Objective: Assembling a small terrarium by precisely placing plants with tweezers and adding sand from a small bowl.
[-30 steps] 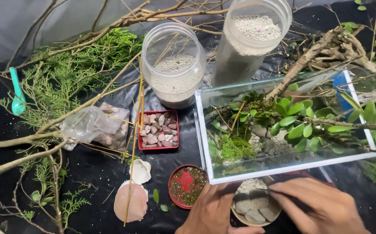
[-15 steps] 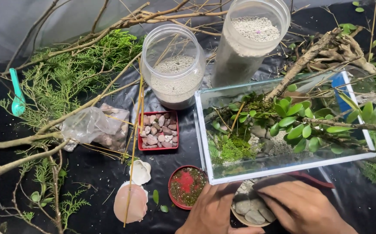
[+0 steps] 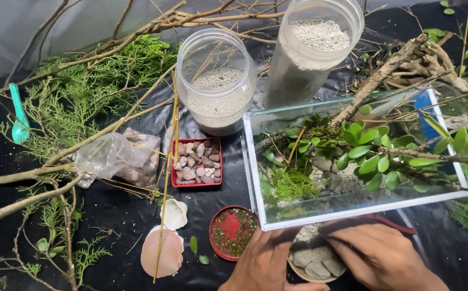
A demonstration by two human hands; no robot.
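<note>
Hands — left hand point(image 3: 266, 261), right hand point(image 3: 376, 256) — curled over stone bowl point(image 3: 312, 267)

A small round bowl of flat grey stones point(image 3: 313, 263) sits on the black cloth at the bottom edge of view, just in front of the glass tank's near wall. The stones are smooth, pale grey and lie heaped together, filling the tan-rimmed bowl. The left hand point(image 3: 266, 264) touches its left rim and the right hand point(image 3: 376, 256) covers its right side.
</note>
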